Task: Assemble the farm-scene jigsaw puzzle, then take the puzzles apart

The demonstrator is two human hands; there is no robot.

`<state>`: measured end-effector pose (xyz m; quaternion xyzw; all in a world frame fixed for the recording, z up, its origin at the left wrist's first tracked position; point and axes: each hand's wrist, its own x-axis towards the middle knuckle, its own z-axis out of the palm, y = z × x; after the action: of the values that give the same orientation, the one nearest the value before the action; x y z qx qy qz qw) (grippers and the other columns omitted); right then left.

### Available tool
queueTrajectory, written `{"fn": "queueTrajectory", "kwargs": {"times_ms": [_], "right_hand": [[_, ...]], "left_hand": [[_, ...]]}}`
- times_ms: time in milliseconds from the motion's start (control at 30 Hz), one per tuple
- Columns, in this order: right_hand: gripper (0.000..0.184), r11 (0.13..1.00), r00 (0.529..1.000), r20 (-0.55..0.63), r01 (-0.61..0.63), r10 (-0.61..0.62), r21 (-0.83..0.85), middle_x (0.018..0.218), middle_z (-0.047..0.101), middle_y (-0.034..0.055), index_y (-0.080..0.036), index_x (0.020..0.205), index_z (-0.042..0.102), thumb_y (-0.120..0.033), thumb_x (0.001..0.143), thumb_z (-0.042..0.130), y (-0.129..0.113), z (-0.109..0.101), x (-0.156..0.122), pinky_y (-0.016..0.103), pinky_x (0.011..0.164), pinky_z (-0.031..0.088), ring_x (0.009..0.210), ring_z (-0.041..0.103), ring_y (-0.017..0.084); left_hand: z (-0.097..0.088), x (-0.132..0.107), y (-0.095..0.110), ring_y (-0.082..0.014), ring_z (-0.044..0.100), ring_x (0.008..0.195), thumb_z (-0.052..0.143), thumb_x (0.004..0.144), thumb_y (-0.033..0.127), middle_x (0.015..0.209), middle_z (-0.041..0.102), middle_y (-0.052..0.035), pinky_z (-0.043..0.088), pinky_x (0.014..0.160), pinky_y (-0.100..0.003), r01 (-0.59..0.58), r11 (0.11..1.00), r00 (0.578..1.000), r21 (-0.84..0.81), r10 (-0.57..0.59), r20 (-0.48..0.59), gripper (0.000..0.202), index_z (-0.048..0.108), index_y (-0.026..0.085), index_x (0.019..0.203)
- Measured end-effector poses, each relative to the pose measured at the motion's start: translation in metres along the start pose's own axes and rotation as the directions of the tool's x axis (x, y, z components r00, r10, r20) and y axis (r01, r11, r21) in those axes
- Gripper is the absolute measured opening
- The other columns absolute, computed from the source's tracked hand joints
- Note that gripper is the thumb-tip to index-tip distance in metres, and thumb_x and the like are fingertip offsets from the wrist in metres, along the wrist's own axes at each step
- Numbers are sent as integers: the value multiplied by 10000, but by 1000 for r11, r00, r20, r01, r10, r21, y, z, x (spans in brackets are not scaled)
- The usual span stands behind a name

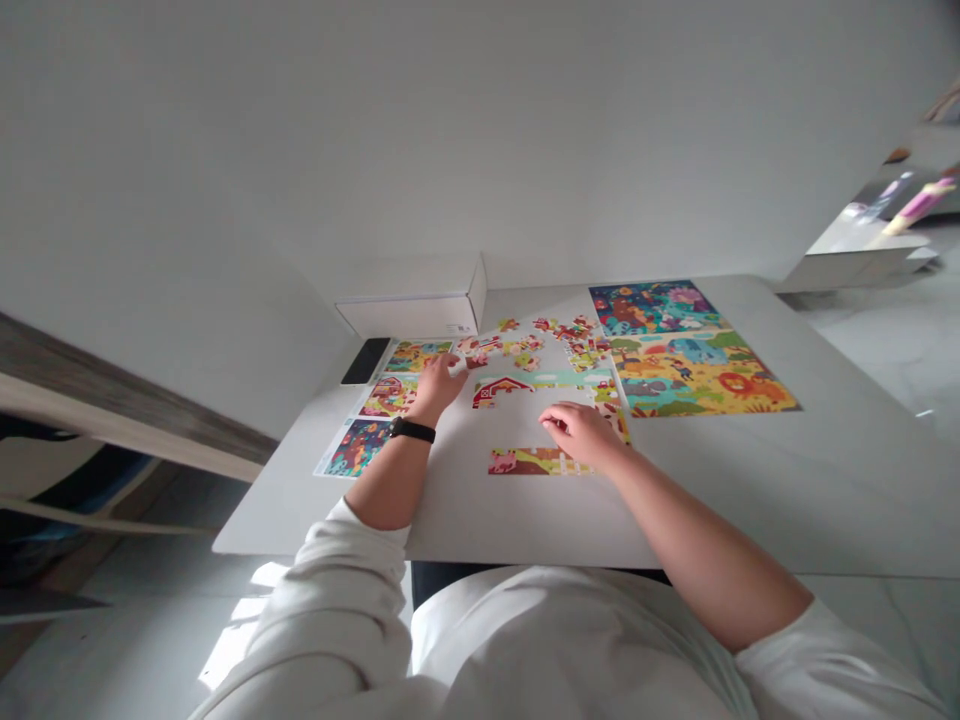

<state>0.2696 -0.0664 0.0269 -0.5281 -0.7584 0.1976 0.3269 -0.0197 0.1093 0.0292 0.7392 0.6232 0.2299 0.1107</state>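
My left hand (441,380), with a black band on its wrist, reaches to the loose jigsaw pieces (525,345) and pinches a pale puzzle piece (459,364) at its fingertips. My right hand (581,432) rests palm down, fingers curled loosely, on the white table (750,480) beside a partly built farm puzzle: a top strip with a red barn (501,388) and a bottom strip (529,461). Nothing shows in the right hand's fingers.
Two finished colourful puzzles (675,350) lie at the right. A printed picture sheet (379,410) lies at the left, with a black phone (365,361) and a white box (420,300) behind it against the wall. A low white shelf (862,255) stands far right.
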Motion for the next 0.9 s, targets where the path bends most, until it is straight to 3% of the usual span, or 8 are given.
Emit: {"fn": "queueTrajectory", "kwargs": {"times_ms": [200, 400, 567, 767, 900], "right_hand": [[179, 1000, 1000, 18, -7, 8, -28, 990, 799, 39, -260, 984, 772, -151, 995, 631, 0, 3, 1, 318, 809, 485, 866, 705, 200], [181, 999, 1000, 19, 4, -4, -50, 973, 788, 32, -245, 982, 771, -118, 980, 644, 6, 7, 4, 302, 789, 480, 840, 695, 184], [184, 999, 1000, 11, 18, -18, -36, 959, 787, 28, -245, 981, 769, -111, 977, 642, 7, 7, 3, 304, 791, 482, 821, 693, 182], [178, 999, 1000, 14, 15, -15, -38, 965, 791, 33, -246, 979, 771, -112, 975, 654, 3, 4, 3, 302, 774, 481, 819, 699, 186], [184, 999, 1000, 9, 24, -24, -42, 946, 789, 31, -250, 979, 771, -111, 973, 650, 3, 2, 2, 299, 758, 481, 811, 698, 187]], "left_hand": [[12, 24, -2, -366, 607, 1308, 682, 941, 475, 1378, 678, -180, 475, 1116, -497, 129, 989, 990, 69, -125, -63, 480, 708, 213, 1342], [18, 20, -5, -412, 515, 1405, 637, 961, 504, 1471, 623, -166, 398, 1179, -566, 56, 987, 998, 151, -59, 20, 453, 762, 283, 1336], [15, 17, -2, -413, 500, 1414, 673, 941, 450, 1483, 615, -154, 384, 1180, -574, 34, 991, 999, 133, -36, 18, 369, 781, 278, 1249], [20, 17, -4, -370, 579, 1335, 780, 863, 340, 1322, 700, -158, 433, 1156, -530, 20, 1000, 998, 24, -19, -59, 251, 712, 218, 1071], [9, 17, -2, -252, 699, 997, 712, 828, 145, 1006, 759, -71, 546, 978, -416, -21, 971, 996, -236, -1, -92, 179, 655, 220, 981]]}}
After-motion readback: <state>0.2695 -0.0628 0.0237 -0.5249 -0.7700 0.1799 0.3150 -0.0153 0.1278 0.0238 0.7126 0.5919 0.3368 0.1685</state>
